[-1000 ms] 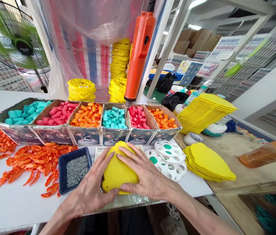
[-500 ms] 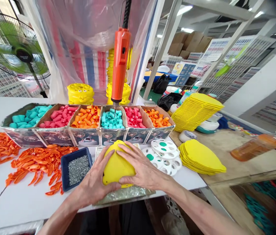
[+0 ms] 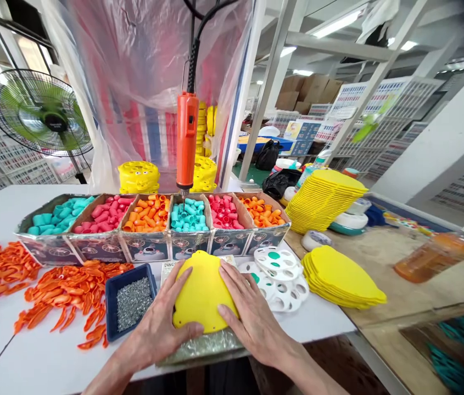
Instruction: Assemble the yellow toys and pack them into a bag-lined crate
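Note:
A yellow plastic plate [image 3: 201, 293] with small holes near its edge lies between my hands at the table's front. My left hand [image 3: 161, 321] grips its left edge, thumb along the near rim and fingers up the far side. On the opposite edge, my right hand [image 3: 250, 315] holds the plate with its fingers along the side. Whatever is under the plate is mostly hidden; a plastic-wrapped pad [image 3: 202, 346] shows below it. Beyond the plate hangs an orange electric screwdriver [image 3: 187, 141], its bit over the turquoise pieces [image 3: 190, 215].
A blue tray [image 3: 110, 312] of small screws [image 3: 133, 303] stands left, beside loose orange parts [image 3: 67, 291]. Divided cardboard bins [image 3: 145, 244] cross the back. White perforated discs [image 3: 283, 274] and stacked yellow plates [image 3: 342, 277] lie right, near a bottle [image 3: 437, 255].
My right hand has shifted from over the plate's top to its right edge, uncovering more of the plate. My left hand keeps its hold. The whole view has tilted upward slightly.

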`<move>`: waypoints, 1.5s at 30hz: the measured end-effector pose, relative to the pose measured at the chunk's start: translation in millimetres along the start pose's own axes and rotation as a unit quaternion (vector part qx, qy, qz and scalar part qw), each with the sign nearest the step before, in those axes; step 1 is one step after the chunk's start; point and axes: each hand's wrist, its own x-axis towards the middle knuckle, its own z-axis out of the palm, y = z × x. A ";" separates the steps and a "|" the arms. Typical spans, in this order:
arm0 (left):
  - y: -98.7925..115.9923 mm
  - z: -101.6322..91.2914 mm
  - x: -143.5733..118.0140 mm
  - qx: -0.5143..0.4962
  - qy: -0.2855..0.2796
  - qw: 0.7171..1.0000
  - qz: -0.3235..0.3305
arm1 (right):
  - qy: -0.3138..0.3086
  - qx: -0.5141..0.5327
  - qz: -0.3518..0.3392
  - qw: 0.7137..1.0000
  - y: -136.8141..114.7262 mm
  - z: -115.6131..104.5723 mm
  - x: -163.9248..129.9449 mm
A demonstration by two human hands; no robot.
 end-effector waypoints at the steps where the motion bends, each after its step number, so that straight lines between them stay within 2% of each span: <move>1: 0.2 -0.5 -0.3 0.002 0.001 1.000 0.003 | 0.010 -0.003 0.000 1.000 -0.8 0.9 0.5; 6: 8.4 -4.4 -1.4 0.065 0.001 0.997 0.033 | 0.048 -0.020 -0.002 0.999 -4.4 2.2 0.7; 13: 23.6 -6.1 -2.9 0.215 -0.001 0.975 0.050 | 0.045 -0.037 -0.004 0.998 -7.3 0.5 -0.2; 17: 20.1 -0.6 -3.8 0.239 0.021 0.969 0.055 | 0.057 -0.035 -0.008 0.998 -8.2 0.5 -0.6; 21: 21.1 1.3 -2.7 0.204 0.027 0.978 0.031 | 0.058 -0.038 -0.007 0.998 -9.2 -2.6 -0.1; 25: 20.8 -11.7 -4.2 0.121 0.065 0.990 0.000 | 0.056 -0.032 -0.010 0.998 -10.4 -8.6 0.9; 29: 3.3 -40.4 -11.1 0.169 0.117 0.978 -0.045 | 0.054 -0.021 -0.011 0.998 -8.3 -10.1 0.0; 31: -8.6 -54.3 -17.1 0.212 0.106 0.969 -0.066 | 0.061 -0.017 -0.010 0.998 -5.5 -8.5 -1.6; 34: -20.8 -65.9 -25.6 0.256 0.055 0.960 -0.094 | 0.078 -0.017 -0.013 0.997 -0.8 -5.5 -4.8; 39: -22.9 -65.2 -23.9 0.307 -0.031 0.945 -0.108 | 0.100 -0.030 -0.024 0.994 3.5 -2.0 -9.4; 45: -29.0 -63.0 -10.5 0.337 -0.074 0.933 -0.102 | 0.119 -0.043 -0.035 0.991 5.6 2.7 -11.9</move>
